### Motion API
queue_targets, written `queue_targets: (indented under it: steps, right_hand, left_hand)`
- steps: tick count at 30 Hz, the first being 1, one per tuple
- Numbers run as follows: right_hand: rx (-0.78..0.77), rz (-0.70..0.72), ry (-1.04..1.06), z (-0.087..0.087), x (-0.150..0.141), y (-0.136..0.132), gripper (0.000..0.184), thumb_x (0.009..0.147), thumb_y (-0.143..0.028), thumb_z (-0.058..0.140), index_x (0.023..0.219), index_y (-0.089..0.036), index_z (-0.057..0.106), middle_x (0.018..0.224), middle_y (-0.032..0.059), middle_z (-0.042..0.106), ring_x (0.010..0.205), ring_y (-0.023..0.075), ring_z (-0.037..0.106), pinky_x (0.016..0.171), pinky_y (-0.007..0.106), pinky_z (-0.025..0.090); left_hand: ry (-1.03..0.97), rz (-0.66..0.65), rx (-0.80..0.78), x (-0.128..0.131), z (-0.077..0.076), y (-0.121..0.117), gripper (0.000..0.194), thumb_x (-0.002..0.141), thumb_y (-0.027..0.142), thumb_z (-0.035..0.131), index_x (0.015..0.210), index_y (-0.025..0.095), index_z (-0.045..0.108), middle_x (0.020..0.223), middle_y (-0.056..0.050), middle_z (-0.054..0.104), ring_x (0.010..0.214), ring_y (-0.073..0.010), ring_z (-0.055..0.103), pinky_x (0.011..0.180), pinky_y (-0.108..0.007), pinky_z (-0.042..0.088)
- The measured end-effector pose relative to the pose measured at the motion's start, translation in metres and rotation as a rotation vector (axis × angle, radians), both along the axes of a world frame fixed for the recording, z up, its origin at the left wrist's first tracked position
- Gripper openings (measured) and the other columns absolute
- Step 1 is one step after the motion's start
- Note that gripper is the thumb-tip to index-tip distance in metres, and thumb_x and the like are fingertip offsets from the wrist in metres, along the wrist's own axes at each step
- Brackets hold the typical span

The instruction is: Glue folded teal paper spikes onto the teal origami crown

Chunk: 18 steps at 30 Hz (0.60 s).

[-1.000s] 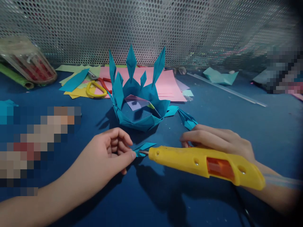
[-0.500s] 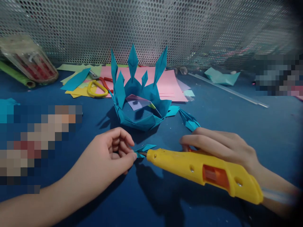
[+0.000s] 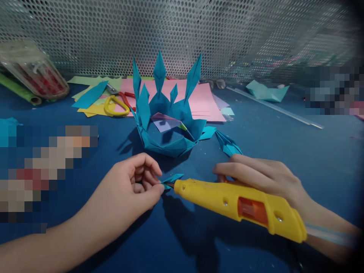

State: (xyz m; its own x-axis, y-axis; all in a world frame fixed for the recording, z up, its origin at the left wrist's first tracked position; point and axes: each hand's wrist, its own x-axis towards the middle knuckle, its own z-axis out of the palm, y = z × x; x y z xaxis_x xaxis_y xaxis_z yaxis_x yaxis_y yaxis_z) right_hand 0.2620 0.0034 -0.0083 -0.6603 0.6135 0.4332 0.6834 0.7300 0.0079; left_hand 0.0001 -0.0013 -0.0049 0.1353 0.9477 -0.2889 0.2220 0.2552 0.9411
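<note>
A small folded blue paper piece (image 3: pixel 174 177) is pinched between the thumb and fingers of my left hand (image 3: pixel 132 185). My right hand (image 3: pixel 264 176) grips a yellow glue gun (image 3: pixel 210 197), whose dark nozzle meets the blue piece close to my left thumb. A clear glue stick (image 3: pixel 327 234) juts from the gun's rear end. Beyond both hands stands a blue folded-paper crown (image 3: pixel 170 146) with several upright points. Two more loose pieces lie to its right: a small blue one (image 3: pixel 208 132) and a longer pleated one (image 3: pixel 227 143), partly behind my right fingers.
Behind the crown are pink paper sheets (image 3: pixel 203 102) and scissors with a yellow handle (image 3: pixel 116 107). A clear jar (image 3: pixel 42 74) and a green roll (image 3: pixel 21 91) sit at the left. A clear stick (image 3: pixel 275 107) and pale folded paper (image 3: pixel 267 91) lie at the right, before a perforated screen (image 3: pixel 182 34).
The glue gun has shifted slightly left, its rear end tilting lower, with the nozzle nearer my left thumb. My left hand keeps its pinch on the blue piece. The crown stays in place.
</note>
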Motion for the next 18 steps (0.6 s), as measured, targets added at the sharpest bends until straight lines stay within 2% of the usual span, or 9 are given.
queue_targets:
  steps: [12, 18]
  right_hand:
    - [0.004, 0.003, -0.003, 0.0006, 0.0003, 0.0010, 0.017, 0.105, -0.030, 0.032, 0.103, -0.025, 0.049, 0.069, -0.0046, 0.056, 0.049, 0.0104, 0.051, 0.044, 0.023, 0.036]
    - [0.109, 0.010, 0.012, 0.0001, -0.0010, 0.0019, 0.017, 0.104, -0.025, 0.033, 0.101, -0.025, 0.050, 0.066, -0.0046, 0.055, 0.047, 0.0102, 0.049, 0.045, 0.023, 0.036]
  left_hand:
    - [-0.019, -0.008, -0.037, 0.0007, 0.0004, 0.0018, 0.017, 0.066, 0.018, 0.074, 0.072, 0.022, 0.059, 0.058, 0.010, 0.055, 0.048, -0.0072, 0.054, 0.043, -0.014, 0.048]
    - [-0.031, 0.004, -0.059, -0.0009, 0.0007, 0.0017, 0.017, 0.066, 0.018, 0.074, 0.073, 0.021, 0.059, 0.058, 0.010, 0.055, 0.048, -0.0064, 0.054, 0.042, -0.013, 0.047]
